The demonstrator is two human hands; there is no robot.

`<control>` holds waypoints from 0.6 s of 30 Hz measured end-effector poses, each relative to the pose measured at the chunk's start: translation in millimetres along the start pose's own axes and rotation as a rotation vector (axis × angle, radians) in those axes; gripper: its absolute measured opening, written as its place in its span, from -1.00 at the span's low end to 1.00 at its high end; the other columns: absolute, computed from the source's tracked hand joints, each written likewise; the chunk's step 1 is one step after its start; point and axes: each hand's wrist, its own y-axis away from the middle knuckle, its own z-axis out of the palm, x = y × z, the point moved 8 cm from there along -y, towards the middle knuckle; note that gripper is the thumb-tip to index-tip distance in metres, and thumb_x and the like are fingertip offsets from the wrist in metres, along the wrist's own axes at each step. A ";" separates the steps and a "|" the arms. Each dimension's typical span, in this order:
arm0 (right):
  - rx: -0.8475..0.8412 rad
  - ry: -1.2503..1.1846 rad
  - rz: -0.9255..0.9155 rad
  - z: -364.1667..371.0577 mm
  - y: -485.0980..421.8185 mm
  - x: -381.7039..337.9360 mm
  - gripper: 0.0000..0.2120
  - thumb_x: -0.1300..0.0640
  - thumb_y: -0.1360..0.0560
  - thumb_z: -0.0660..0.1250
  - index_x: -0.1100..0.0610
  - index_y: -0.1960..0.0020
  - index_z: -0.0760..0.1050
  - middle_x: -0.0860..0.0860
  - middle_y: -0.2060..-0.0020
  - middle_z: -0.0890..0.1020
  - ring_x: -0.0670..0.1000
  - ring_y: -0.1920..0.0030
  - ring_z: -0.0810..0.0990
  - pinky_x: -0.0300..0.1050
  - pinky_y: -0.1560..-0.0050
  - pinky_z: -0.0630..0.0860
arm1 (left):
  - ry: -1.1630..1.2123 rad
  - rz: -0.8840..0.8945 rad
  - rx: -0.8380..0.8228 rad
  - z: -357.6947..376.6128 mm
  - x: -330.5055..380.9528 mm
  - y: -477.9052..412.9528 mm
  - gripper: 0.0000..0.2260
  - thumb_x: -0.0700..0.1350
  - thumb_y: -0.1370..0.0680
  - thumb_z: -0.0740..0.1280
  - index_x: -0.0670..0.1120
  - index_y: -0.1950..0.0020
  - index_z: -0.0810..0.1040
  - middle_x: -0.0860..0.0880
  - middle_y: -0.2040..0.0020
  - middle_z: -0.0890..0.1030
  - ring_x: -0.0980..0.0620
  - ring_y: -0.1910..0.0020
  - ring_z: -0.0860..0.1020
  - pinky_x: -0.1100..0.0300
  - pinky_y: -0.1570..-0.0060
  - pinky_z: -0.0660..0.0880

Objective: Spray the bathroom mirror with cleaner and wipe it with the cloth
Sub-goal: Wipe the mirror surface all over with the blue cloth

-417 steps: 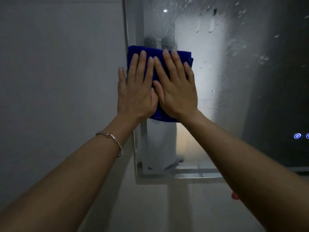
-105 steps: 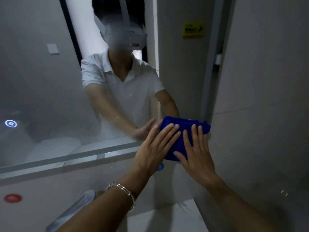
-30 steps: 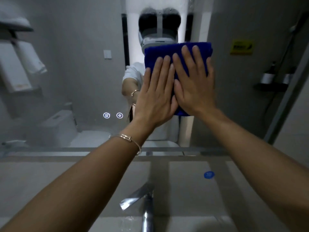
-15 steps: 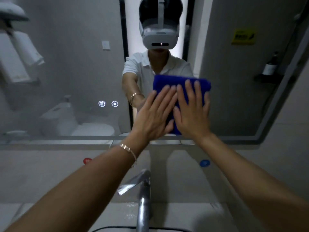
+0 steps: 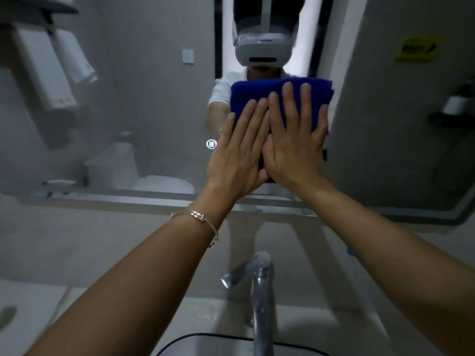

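While both palms lie flat against it, the blue cloth [image 5: 257,91] sits on the mirror [image 5: 144,98], its top edge showing above the fingertips and its right edge just past the right hand's little finger. The left hand [image 5: 239,152] presses the cloth's lower left part with its fingers straight and close together. The right hand [image 5: 295,147] presses beside it with straight fingers slightly fanned, reaching higher up the cloth. The two hands touch along their thumb sides. A thin bracelet [image 5: 198,217] circles the left wrist. Just left of the left hand a small round lit icon [image 5: 211,144] glows in the glass. Above the hands the glass reflects a person in a white headset [image 5: 262,47]. Far to the left of the left hand it reflects hanging towels [image 5: 51,73], and up to the right of the right hand a yellow sticker [image 5: 415,51]. Well below the wrists, between the forearms, stands a metal tap [image 5: 259,291], with the basin rim [image 5: 205,336] under it
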 end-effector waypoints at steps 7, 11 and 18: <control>-0.146 -0.043 -0.261 57.5 57.5 -160.9 -0.41 0.04 -0.46 0.15 0.10 -0.48 0.23 0.06 -0.46 0.30 0.13 -0.47 0.11 0.21 -0.41 -0.02 | -0.011 -0.193 -0.168 51.1 -83.3 154.0 -0.42 0.06 -0.61 -0.09 -0.30 -0.50 0.00 -0.23 -0.52 0.01 -0.19 -0.50 0.02 -0.11 -0.44 0.09; -0.248 -0.061 -0.189 72.3 78.7 -192.4 -0.43 0.03 -0.46 0.07 0.10 -0.47 0.26 0.06 -0.45 0.33 0.13 -0.46 0.12 0.20 -0.41 -0.05 | -0.051 -0.156 -0.283 65.8 -95.7 188.2 -0.39 -0.02 -0.59 0.04 -0.30 -0.51 -0.09 -0.26 -0.51 -0.10 -0.23 -0.50 -0.04 -0.13 -0.45 0.06; -0.357 -0.052 -0.144 76.0 85.6 -211.9 -0.42 0.04 -0.45 0.03 0.12 -0.46 0.26 0.09 -0.44 0.34 0.15 -0.46 0.12 0.22 -0.39 -0.03 | 0.036 -0.077 -0.297 66.0 -109.6 203.9 -0.48 -0.08 -0.59 -0.04 -0.28 -0.51 0.00 -0.26 -0.52 -0.01 -0.22 -0.51 -0.03 -0.15 -0.44 0.09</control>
